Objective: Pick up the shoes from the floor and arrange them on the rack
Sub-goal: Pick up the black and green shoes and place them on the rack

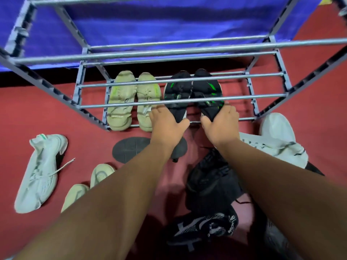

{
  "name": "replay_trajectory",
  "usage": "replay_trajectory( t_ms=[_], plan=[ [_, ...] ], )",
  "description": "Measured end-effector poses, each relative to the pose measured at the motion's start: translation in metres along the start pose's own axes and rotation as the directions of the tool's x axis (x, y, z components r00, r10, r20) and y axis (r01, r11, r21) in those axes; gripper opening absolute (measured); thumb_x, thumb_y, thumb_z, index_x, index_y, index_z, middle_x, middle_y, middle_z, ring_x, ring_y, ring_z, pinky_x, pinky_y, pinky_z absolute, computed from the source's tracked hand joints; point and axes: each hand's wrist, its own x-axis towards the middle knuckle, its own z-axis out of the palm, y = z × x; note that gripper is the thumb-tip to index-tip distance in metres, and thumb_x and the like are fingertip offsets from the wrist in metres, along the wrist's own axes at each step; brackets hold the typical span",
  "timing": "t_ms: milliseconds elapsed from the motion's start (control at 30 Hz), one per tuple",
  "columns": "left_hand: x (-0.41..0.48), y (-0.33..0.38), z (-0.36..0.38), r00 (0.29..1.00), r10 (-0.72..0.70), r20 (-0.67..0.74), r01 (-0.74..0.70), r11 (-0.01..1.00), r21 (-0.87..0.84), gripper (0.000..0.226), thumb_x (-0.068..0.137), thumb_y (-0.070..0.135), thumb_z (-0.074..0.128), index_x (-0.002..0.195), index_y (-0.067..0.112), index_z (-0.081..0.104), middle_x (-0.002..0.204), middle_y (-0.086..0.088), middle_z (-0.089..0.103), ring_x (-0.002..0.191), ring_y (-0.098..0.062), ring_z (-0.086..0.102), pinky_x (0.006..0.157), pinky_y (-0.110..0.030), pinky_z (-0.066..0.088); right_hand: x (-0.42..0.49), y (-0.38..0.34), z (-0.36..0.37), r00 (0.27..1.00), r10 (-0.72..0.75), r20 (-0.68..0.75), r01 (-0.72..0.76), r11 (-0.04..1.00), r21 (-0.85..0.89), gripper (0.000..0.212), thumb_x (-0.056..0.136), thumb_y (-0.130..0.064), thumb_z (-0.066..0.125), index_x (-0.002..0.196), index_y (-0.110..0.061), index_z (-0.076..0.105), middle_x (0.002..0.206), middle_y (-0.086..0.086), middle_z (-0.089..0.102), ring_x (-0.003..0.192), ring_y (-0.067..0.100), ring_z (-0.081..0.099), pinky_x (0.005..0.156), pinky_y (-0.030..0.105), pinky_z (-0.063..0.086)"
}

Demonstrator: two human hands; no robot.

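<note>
A grey metal shoe rack (180, 101) stands on the red floor in front of me. On its lowest shelf sits a pair of pale green shoes (122, 102) on the left. Beside them is a pair of black shoes with green marks. My left hand (167, 124) grips the heel of the left black shoe (177, 94). My right hand (220, 123) grips the heel of the right black shoe (207, 91). Both black shoes rest on the shelf bars, toes pointing away.
On the floor lie a white sneaker (40, 173) at left, two pale green shoes (88, 184), a dark sole-up shoe (131, 149), black shoes (210, 184) between my arms, a black-and-grey sneaker (204, 228) and white sneakers (276, 139) at right. Purple fabric (150, 19) backs the rack.
</note>
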Motion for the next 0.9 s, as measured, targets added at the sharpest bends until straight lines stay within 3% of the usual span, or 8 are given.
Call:
replay_trajectory(
  t_ms=[133, 200, 267, 400, 500, 600, 767, 900],
  plan=[
    [0.020, 0.012, 0.008, 0.997, 0.063, 0.040, -0.069, 0.983, 0.173, 0.051, 0.092, 0.054, 0.055, 0.080, 0.004, 0.053, 0.087, -0.013, 0.057, 0.094, -0.037, 0.058, 0.083, -0.041, 0.046, 0.025, -0.012, -0.001, 0.996, -0.038, 0.081, 0.049, 0.989, -0.139, 0.073, 0.099, -0.058, 0.051, 0.124, 0.009, 0.061, 0.129, 0.032, 0.058, 0.120, 0.043, 0.052, 0.106, 0.046, 0.036],
    [0.030, 0.018, 0.014, 0.996, 0.067, 0.054, -0.081, 0.939, 0.334, 0.062, 0.098, 0.056, 0.046, 0.112, -0.004, 0.058, 0.116, -0.025, 0.055, 0.105, -0.041, 0.058, 0.089, -0.044, 0.049, 0.035, -0.018, -0.001, 0.991, -0.085, 0.100, 0.095, 0.990, -0.105, 0.075, 0.095, -0.063, 0.044, 0.131, 0.000, 0.063, 0.135, 0.027, 0.058, 0.121, 0.040, 0.057, 0.105, 0.043, 0.041],
    [0.038, 0.018, 0.019, 0.999, 0.022, 0.023, -0.029, 0.914, 0.405, 0.089, 0.097, 0.060, 0.050, 0.148, -0.011, 0.036, 0.147, -0.030, 0.040, 0.132, -0.045, 0.046, 0.111, -0.049, 0.039, 0.045, -0.014, 0.006, 0.985, -0.084, 0.151, 0.080, 0.996, 0.033, 0.068, 0.084, -0.063, 0.057, 0.125, -0.010, 0.065, 0.124, 0.015, 0.065, 0.110, 0.031, 0.065, 0.098, 0.040, 0.052],
    [0.037, 0.012, 0.017, 0.981, 0.038, 0.192, -0.123, 0.881, 0.457, 0.106, 0.096, 0.046, 0.064, 0.160, -0.010, 0.001, 0.165, -0.028, 0.023, 0.148, -0.043, 0.035, 0.120, -0.048, 0.036, 0.054, 0.007, 0.019, 0.969, -0.055, 0.240, 0.017, 0.988, 0.157, 0.058, 0.062, -0.065, 0.067, 0.099, -0.021, 0.070, 0.093, -0.004, 0.076, 0.089, 0.016, 0.075, 0.082, 0.034, 0.062],
    [0.037, 0.005, 0.013, 0.982, 0.090, 0.169, -0.158, 0.876, 0.455, 0.078, 0.095, 0.043, 0.065, 0.151, -0.006, 0.040, 0.144, -0.022, 0.054, 0.130, -0.039, 0.054, 0.105, -0.041, 0.048, 0.056, 0.021, 0.031, 0.976, -0.045, 0.215, 0.004, 0.982, 0.188, 0.047, 0.064, -0.057, 0.074, 0.095, -0.023, 0.071, 0.088, -0.009, 0.076, 0.083, 0.008, 0.075, 0.079, 0.031, 0.063],
    [0.030, 0.004, 0.010, 0.979, 0.110, 0.172, -0.179, 0.871, 0.458, 0.052, 0.090, 0.056, 0.070, 0.104, 0.006, 0.063, 0.105, -0.011, 0.065, 0.102, -0.032, 0.062, 0.086, -0.038, 0.048, 0.057, 0.029, 0.036, 0.972, -0.019, 0.234, -0.016, 0.989, 0.147, 0.073, 0.058, -0.071, 0.077, 0.111, -0.022, 0.065, 0.109, -0.002, 0.070, 0.098, 0.015, 0.072, 0.086, 0.036, 0.062],
    [0.015, 0.004, 0.014, 0.988, 0.096, 0.122, -0.141, 0.886, 0.442, 0.084, 0.090, 0.055, 0.073, 0.142, -0.004, 0.044, 0.138, -0.022, 0.048, 0.127, -0.036, 0.047, 0.110, -0.041, 0.039, 0.027, -0.009, -0.007, 0.956, -0.012, 0.293, 0.004, 1.000, 0.028, 0.085, 0.075, -0.049, 0.085, 0.138, -0.006, 0.047, 0.134, 0.018, 0.053, 0.126, 0.035, 0.055, 0.107, 0.043, 0.049],
    [0.008, -0.005, 0.009, 0.984, 0.122, 0.128, -0.161, 0.917, 0.366, 0.077, 0.091, 0.041, 0.075, 0.145, -0.002, 0.040, 0.143, -0.022, 0.040, 0.132, -0.034, 0.043, 0.116, -0.039, 0.037, 0.018, -0.010, -0.010, 0.941, 0.012, 0.337, 0.000, 0.999, -0.035, 0.106, 0.083, -0.042, 0.083, 0.160, -0.002, 0.023, 0.150, 0.023, 0.040, 0.140, 0.038, 0.044, 0.117, 0.038, 0.037]
  ],
)
